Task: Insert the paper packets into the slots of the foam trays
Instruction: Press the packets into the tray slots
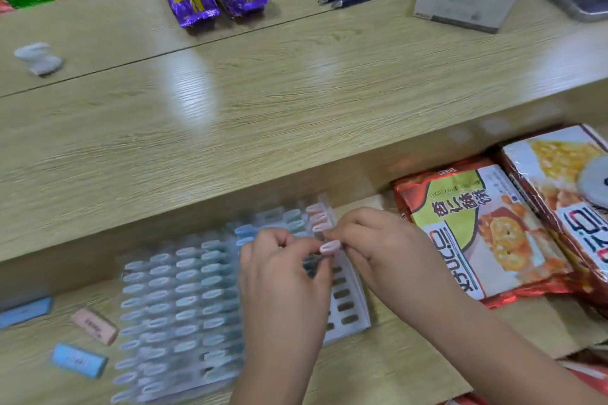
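**Pink packet held over the open slots**

Pink and small, the paper packet (330, 246) is pinched by its two ends. The left hand (283, 276) grips one end and the right hand (371, 246) the other, the fingertips of both curled onto it. It sits over the foam tray (353, 312); blur hides whether it touches. Its long axis runs side to side, much like the tray's empty slots (342, 294), which lie just on the person's side of the packet. I judge the right hand nearer to them. At the tray's far end, seated pink packets (317, 219) fill slots. Left of the tray lie blue-filled trays (181, 306), then a loose pink packet (95, 325) and a loose blue packet (77, 360). Snack bags (477, 233) lie to the tray's right.
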`<state>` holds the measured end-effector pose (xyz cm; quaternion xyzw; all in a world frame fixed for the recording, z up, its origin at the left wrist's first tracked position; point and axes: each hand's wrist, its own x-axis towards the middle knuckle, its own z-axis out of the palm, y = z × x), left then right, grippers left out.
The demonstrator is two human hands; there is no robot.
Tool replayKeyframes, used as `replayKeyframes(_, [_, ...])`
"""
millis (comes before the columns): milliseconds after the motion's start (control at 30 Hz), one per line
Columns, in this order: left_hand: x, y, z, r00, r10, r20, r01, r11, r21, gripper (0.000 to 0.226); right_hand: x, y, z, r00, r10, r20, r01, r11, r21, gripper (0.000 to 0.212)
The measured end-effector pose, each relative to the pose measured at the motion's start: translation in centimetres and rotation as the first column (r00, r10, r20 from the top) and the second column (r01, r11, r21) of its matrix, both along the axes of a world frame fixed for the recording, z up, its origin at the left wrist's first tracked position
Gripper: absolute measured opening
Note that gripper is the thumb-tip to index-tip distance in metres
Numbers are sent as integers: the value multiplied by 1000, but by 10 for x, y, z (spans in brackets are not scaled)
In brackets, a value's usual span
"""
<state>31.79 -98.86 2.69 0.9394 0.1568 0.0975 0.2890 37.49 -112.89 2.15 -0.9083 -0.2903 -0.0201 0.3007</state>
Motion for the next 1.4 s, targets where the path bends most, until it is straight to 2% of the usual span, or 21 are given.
replayKeyframes(167, [3,-12,-3,998,48,-45,-42,992,117,14,-3,-10,-5,999,-21,-45,25,995,92,38])
replayKeyframes(233, [4,-13,-5,997,69,-34,-64,989,134,14,-5,-13,-6,998,6,-60,0,994,105,36])
replayKeyframes(333, [4,-12,-8,995,93,-28,-90,991,99,12,-8,-13,-9,998,11,-60,-4,993,121,19])
replayKeyframes(400, [2,-12,-5,996,74,-56,-70,995,71,15,-8,-13,-12,1000,14,-3,-13,990,144,11])
replayKeyframes(533, [-8,3,7,999,29,-43,-32,996,-80,28,-3,-18,-13,994,37,102,-49,991,122,15])
replayKeyframes(633, [-24,28,18,998,29,53,-23,993,-118,22,-6,-13,-11,990,74,123,-80,996,40,19])
replayKeyframes(733, [-47,61,27,983,20,181,-12,999,-46,14,-14,-8,-7,991,67,114,-61,996,-59,24])
replayKeyframes(867, [-85,116,23,967,138,214,-136,990,-24,21,-25,7,3,982,-48,184,51,999,-9,17])
replayKeyframes(967, [-118,162,12,957,243,158,-248,969,11,27,-51,46,15,984,-30,176,20,998,56,26])
replayKeyframes(1133, [-169,235,-12,907,422,7,-422,907,-17,34,-99,151,30,977,178,118,-189,978,85,21])
replayKeyframes(1233, [-187,274,-19,890,454,-46,-454,891,9,38,-119,212,29,955,293,54,-295,954,47,23])
replayKeyframes(1300, [-190,297,-22,893,448,-49,-447,894,33,36,-125,247,25,947,320,25,-320,947,-4,26])
replayKeyframes(1400, [-187,325,-28,888,456,-55,-451,888,93,37,-128,291,14,951,305,-40,-305,919,-251,38])
